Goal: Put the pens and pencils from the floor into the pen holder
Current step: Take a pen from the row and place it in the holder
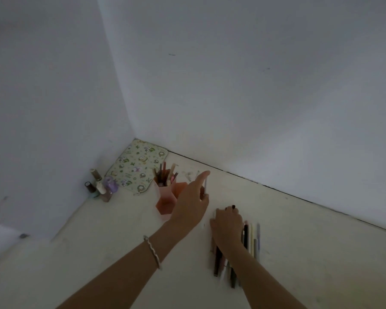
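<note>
A pink pen holder point(165, 198) made of joined hexagonal cups stands on the pale floor near the corner, with several pens and pencils upright in its far cup. My left hand point(193, 202) hovers just right of the holder, index finger stretched out, and pinches a thin white pen point(206, 186). My right hand point(227, 226) rests palm down on a row of several pens and pencils point(251, 238) lying side by side on the floor; its fingers are curled over them, and what they grip is hidden.
A floral pouch point(136, 168) lies flat in the corner behind the holder. A cluster of small nail polish bottles point(101, 186) stands to its left by the wall. Two white walls meet at the corner.
</note>
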